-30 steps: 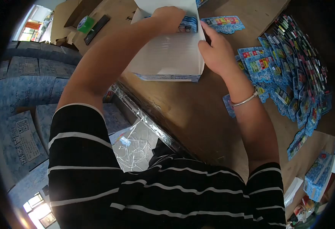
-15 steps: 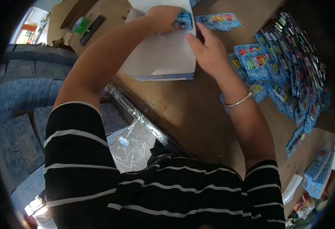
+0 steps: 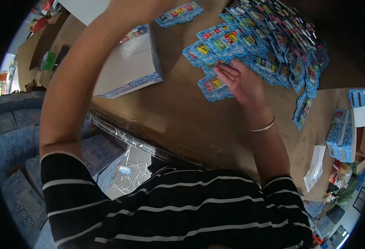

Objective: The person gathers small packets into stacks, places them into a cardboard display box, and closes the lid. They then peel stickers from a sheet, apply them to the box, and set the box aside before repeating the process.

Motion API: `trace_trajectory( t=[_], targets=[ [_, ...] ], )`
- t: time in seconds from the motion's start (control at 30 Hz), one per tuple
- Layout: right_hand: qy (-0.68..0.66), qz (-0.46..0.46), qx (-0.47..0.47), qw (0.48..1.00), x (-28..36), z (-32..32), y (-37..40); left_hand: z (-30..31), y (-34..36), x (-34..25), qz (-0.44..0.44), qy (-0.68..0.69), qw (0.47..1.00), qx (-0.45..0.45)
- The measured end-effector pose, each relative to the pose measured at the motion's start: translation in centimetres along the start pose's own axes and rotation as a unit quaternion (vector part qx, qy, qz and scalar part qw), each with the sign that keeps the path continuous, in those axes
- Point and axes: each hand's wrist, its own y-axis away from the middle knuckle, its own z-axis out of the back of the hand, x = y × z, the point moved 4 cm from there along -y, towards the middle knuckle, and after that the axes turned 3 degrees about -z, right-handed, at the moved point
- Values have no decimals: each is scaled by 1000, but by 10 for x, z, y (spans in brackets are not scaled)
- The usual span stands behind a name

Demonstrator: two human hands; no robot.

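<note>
Blue card packs (image 3: 269, 45) fanned in a big overlapping pile on the brown worktop (image 3: 186, 116), well back from its near edge and toward its right side. Right hand (image 3: 245, 83) at the pile's left-hand end, open, fingers extended and pointing left, over the lowest packs; can't tell if fingertips touch them. Silver bracelet (image 3: 265, 125) on that wrist. Left hand (image 3: 147, 7) reaches out over the worktop, past the box, cut by the top of the view; can't tell if it's open or gripping anything. White box (image 3: 128, 66), blue print outside, sits open near the worktop's near-left edge, left forearm crossing above it; a few packs show at its far end, partly hidden by the arm. Single pack (image 3: 180, 14) lies flat between box and pile, farther back, just beside the left hand. Another loose pack (image 3: 303, 110) off the pile's near end, to the right. Green tape roll (image 3: 48, 61) by a dark object at the worktop's far-left corner. Blue-printed carton (image 3: 341, 137) and a white sheet (image 3: 314, 168) on the right. Stacked blue cartons (image 3: 16, 143) beyond the left edge; clear plastic (image 3: 132, 170) below the near edge.
</note>
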Motion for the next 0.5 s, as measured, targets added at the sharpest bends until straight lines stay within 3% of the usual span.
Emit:
trace_trajectory(
  t=[0.1, 0.13, 0.2, 0.23, 0.3, 0.4, 0.43, 0.5],
  targets=[
    [-56, -17, 11, 998, 1, -2, -9, 36, -7, -135, 25, 194, 981, -4],
    [-52, -10, -7, 999, 1, 0, -10, 32, -6, -134, 35, 256, 966, -2],
    [-49, 0, -20, 999, 6, 3, -13, -42, -42, -145, 0, 344, 937, -59],
    [-35, 21, -39, 998, 8, 7, -13, -38, -39, -150, -3, 342, 938, -57],
    [-25, 44, -61, 997, 13, 14, -13, -42, -28, -167, 30, 323, 940, 106],
    [19, 20, -59, 998, 16, 23, -17, -14, -8, -182, 47, 303, 937, 169],
    [59, 26, -63, 996, 15, 29, -18, -17, -3, -189, 44, 302, 937, 171],
    [99, 31, -68, 992, 17, 35, -18, -20, 7, -184, 182, 236, 954, 32]
  ],
)
